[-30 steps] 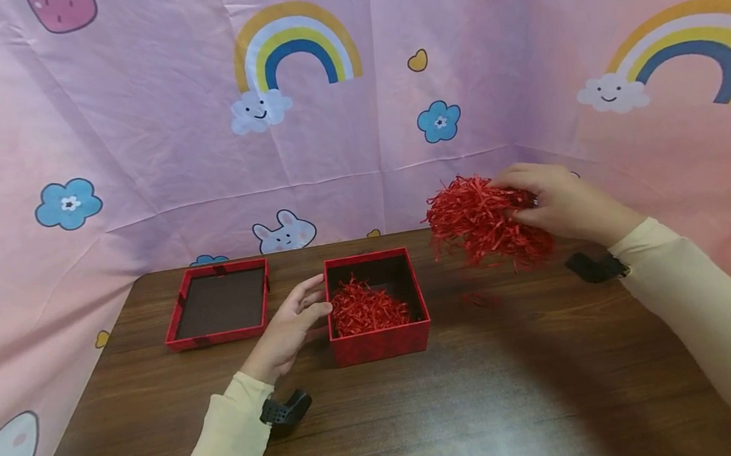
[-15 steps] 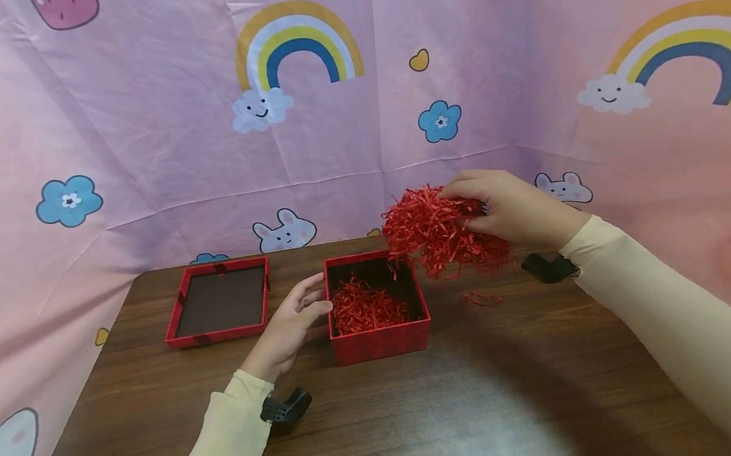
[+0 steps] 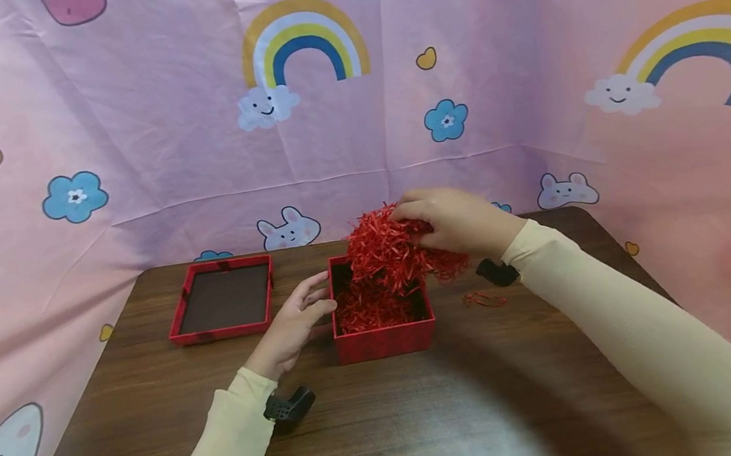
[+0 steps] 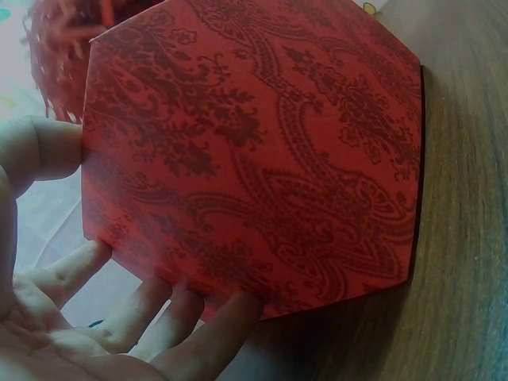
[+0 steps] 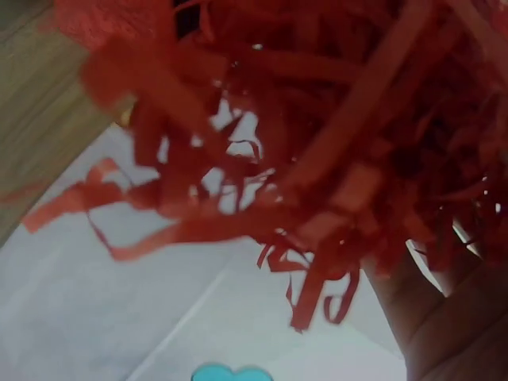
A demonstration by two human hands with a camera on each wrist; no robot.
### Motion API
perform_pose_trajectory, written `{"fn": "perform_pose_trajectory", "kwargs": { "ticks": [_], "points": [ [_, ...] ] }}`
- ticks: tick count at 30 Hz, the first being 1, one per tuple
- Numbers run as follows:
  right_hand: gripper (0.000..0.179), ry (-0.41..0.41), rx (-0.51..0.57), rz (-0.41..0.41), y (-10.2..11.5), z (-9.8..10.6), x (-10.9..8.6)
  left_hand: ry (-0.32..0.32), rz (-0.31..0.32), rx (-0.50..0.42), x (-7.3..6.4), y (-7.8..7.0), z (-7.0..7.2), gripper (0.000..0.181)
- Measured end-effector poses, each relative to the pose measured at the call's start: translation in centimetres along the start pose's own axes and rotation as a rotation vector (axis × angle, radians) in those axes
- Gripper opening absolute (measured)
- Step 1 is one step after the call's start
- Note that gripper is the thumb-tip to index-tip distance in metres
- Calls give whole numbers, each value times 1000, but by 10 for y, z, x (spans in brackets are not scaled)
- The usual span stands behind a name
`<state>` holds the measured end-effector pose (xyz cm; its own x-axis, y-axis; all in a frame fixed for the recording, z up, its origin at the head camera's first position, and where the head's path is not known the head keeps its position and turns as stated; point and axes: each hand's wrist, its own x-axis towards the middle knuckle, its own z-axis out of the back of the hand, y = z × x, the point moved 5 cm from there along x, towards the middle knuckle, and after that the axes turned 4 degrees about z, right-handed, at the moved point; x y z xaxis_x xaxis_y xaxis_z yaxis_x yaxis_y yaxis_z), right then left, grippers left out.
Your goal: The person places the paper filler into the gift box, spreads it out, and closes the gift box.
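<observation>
Right above the open red box (image 3: pixel 384 344), a big tangle of shredded red paper (image 3: pixel 380 248) is hanging, and I'm watching the person's right hand (image 3: pixel 451 221) gripping it! From my distant seat I'm seeing the thumb and fingers closing round the tangle's right side, with strips sticking out everywhere; the right wrist view is showing loops dangling past that hand. The tangle is covering the back of the box's opening, and I'm not managing to tell whether its lowest strips are touching the heap of paper (image 3: pixel 371 313) lying inside.

On the box's left, the left hand (image 3: pixel 292 327) is spreading its fingers, loosely extended, along the wall, the thumb resting near the rim; it's touching the box rather than wrapping round it. Up close, I'm catching that wall showing off a dark swirling pattern. Farther left of the box, a shallow red tray (image 3: pixel 226 300) is lying with its dark inside facing up. To the box's right, a few loose strands (image 3: pixel 483 299) are lying on the wooden table (image 3: pixel 348 422), and behind it all, a pink and lilac backdrop (image 3: pixel 196 127) is displaying rainbows.
</observation>
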<state>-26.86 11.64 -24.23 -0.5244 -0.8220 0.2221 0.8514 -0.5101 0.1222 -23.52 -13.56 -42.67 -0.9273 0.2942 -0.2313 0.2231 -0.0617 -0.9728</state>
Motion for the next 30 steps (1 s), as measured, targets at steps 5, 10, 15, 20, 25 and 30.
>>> {"fn": "perform_pose_trajectory", "kwargs": {
  "ticks": [5, 10, 15, 20, 25, 30],
  "points": [
    [38, 69, -33, 18, 3, -27, 11, -1, 1, -4, 0, 0, 0, 66],
    [38, 155, -37, 3, 2, -56, 16, -1, 3, -8, 2, 2, 0, 66],
    [37, 230, -10, 1, 5, -81, 22, 3, 0, -6, 2, 2, 1, 66],
    [39, 290, 46, -27, 10, -100, 32, 8, -4, -1, 2, 0, 1, 67],
    [39, 351, 90, -5, 18, -120, 39, 13, -4, -2, 3, 0, 1, 67],
    [42, 449, 111, -24, 21, -138, 36, 10, 2, 0, 2, 1, 1, 67]
  ]
}}
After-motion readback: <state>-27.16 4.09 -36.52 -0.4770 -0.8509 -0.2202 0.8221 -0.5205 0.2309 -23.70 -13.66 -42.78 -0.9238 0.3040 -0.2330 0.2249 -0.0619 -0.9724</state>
